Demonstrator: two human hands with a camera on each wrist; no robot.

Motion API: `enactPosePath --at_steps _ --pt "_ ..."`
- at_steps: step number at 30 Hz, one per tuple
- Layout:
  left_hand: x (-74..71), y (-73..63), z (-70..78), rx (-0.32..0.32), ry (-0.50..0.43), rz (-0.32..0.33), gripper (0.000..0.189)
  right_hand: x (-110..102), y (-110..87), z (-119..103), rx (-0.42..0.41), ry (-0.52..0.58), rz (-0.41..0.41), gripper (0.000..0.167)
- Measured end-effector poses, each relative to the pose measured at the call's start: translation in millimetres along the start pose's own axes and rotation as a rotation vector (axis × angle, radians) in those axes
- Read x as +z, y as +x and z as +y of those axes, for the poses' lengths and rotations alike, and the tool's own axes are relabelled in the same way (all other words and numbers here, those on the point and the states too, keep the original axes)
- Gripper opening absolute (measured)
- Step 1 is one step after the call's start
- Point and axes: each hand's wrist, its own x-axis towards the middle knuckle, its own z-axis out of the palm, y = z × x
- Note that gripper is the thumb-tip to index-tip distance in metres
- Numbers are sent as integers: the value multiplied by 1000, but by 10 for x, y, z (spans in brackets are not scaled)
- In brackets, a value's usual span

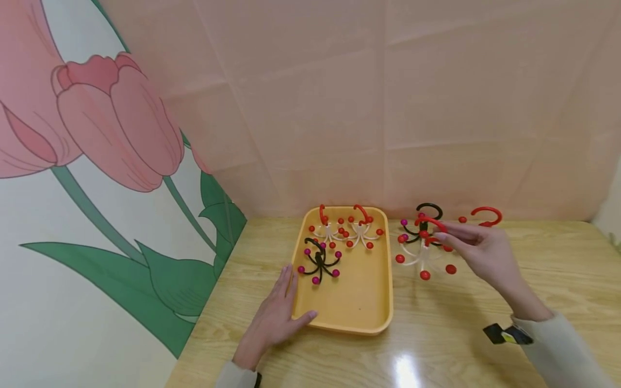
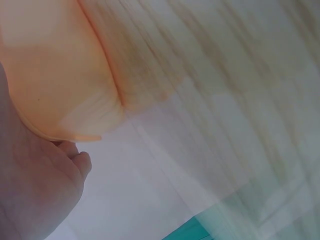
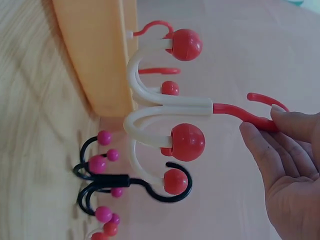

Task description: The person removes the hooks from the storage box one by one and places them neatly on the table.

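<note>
My right hand (image 1: 490, 261) pinches the red hook of a white multi-armed hanger with red ball tips (image 3: 192, 107). The hanger is held above the table, to the right of the yellow tray (image 1: 364, 293). My left hand (image 1: 271, 318) rests against the tray's left side near the front corner, fingers extended and thumb over the rim. Inside the tray, a black hanger with magenta balls (image 1: 318, 260) stands at the left. Two white hangers with red hooks, one on the left (image 1: 329, 233) and one on the right (image 1: 360, 231), stand at the back.
Behind the held hanger, a black hanger with magenta balls (image 3: 112, 181) stands on the wooden table (image 1: 558, 269). Another red hook (image 1: 487, 211) shows beyond my right hand, its lower part mostly hidden. A pink cloth (image 1: 301, 108) hangs at the back; a tulip-painted wall (image 1: 116, 226) rises left.
</note>
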Motion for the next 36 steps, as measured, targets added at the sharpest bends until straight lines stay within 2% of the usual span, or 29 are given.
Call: enactPosePath --at_steps 11,19,28,36 --pt "-1 -8 -8 7 0 6 108 -1 -82 263 69 -19 29 44" --pt "-7 -14 -8 11 13 6 107 84 -77 440 65 -36 55 44" --pt "2 -11 -7 2 1 2 107 173 -48 569 107 11 36 51" --pt "11 -7 -13 10 12 10 107 223 -12 642 82 27 54 46"
